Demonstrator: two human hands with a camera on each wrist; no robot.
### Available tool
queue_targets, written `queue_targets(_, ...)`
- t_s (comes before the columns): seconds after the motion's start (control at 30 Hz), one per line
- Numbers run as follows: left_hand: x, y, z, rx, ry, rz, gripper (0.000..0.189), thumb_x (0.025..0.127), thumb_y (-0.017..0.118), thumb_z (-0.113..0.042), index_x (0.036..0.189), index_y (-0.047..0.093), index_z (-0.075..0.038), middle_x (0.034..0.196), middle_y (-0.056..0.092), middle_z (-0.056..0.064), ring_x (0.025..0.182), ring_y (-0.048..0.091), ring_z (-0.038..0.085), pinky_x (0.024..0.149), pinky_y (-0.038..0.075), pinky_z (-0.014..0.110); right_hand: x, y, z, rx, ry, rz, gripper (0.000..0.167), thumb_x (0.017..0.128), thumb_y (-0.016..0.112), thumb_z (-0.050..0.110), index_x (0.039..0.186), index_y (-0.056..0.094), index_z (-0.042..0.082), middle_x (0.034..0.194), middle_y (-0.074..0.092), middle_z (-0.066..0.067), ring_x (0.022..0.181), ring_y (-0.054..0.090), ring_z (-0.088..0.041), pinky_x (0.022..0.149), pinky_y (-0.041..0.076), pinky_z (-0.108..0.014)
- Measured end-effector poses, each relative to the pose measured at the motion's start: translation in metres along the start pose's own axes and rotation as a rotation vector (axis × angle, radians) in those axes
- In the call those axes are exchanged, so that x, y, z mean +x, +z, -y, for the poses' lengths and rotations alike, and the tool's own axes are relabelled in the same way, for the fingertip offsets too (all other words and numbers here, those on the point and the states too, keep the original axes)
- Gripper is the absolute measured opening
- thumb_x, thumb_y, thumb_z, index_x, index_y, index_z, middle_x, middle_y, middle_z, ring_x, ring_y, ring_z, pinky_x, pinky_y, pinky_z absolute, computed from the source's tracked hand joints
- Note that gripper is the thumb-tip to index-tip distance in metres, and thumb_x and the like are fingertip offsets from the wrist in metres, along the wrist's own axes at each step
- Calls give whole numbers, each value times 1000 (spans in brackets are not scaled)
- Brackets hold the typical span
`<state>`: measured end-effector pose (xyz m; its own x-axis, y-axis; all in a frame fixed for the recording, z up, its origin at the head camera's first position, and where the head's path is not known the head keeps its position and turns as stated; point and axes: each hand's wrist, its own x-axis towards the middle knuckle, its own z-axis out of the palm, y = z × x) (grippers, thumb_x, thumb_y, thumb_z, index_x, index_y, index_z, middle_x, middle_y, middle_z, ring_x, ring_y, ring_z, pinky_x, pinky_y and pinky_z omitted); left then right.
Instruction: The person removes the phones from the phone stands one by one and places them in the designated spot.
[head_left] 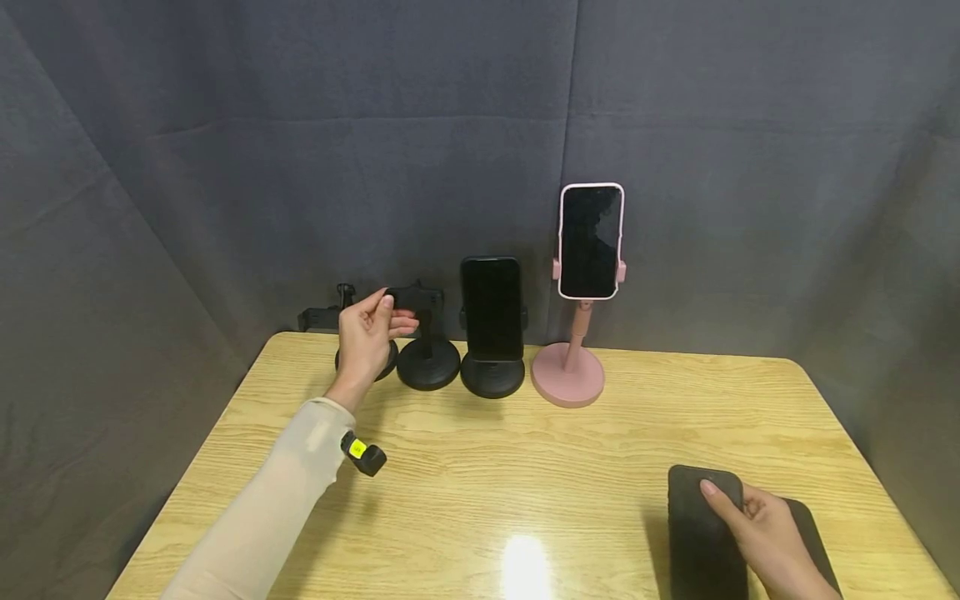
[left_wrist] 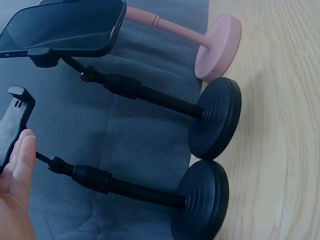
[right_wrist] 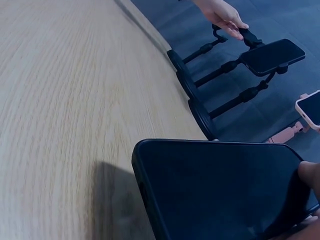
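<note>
At the back of the table, my left hand [head_left: 365, 337] pinches the left end of the black clamp [head_left: 417, 297] on a black phone stand [head_left: 428, 367]. That clamp [left_wrist: 20, 112] holds no phone. In the left wrist view, part of the left hand [left_wrist: 17, 185] lies against it, with the thumb out of sight. My right hand [head_left: 776, 537] grips a black smartphone [head_left: 705, 529] at the front right, its thumb across the screen. The phone [right_wrist: 215, 185] is raised over the table, casting a shadow. Another dark phone-like slab [head_left: 812, 533] lies partly hidden behind the right hand.
Right of the held stand, a black stand [head_left: 492, 379] carries a black phone [head_left: 492, 308]. Farther right, a taller pink stand [head_left: 567, 375] carries a pink-cased phone [head_left: 591, 242]. Another black stand [head_left: 318, 318] is partly behind the left hand. A grey curtain [head_left: 480, 150] hangs behind the table.
</note>
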<state>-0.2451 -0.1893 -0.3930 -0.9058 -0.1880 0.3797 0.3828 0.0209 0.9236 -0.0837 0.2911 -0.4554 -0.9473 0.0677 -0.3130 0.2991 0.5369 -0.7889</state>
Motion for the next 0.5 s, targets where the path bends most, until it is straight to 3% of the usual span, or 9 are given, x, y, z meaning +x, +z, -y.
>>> queue_targets(0.1,-1,-2,0,25,-4,20,43,107,46,-10,144,44,14,103,63,49,65,73,2,69,62,20,0,-2,-3,-8,28,15,53,106,46,48,93,68,2,88,71,-1,99,66,-7,91,58,-33)
queue_targets(0.17,-1,-3,0,34,1,33,42,107,46,-10,142,46,14,103,63,48,65,73,2,69,62,21,-1,-3,-4,-27,42,19,53,106,46,49,79,60,5,69,57,4,85,60,-1,83,56,-25)
queue_targets(0.23,0,-4,0,35,6,45,41,108,46,-10,139,48,16,102,63,48,65,73,2,68,62,21,-2,-3,-6,-59,40,23,55,107,44,49,69,46,9,60,43,2,78,56,-6,82,55,-26)
queue_targets(0.37,0,-5,0,45,8,56,39,108,45,-10,135,52,17,102,62,49,64,72,2,67,62,20,-1,-4,-8,-85,50,20,57,106,45,50,65,31,13,56,34,5,60,42,-10,70,48,-25)
queue_targets(0.5,0,-5,-2,58,4,50,36,108,45,-10,128,56,17,101,63,47,62,72,2,66,62,21,0,-5,-11,-105,53,39,58,106,46,49,65,27,13,54,31,6,52,35,-9,67,42,-25)
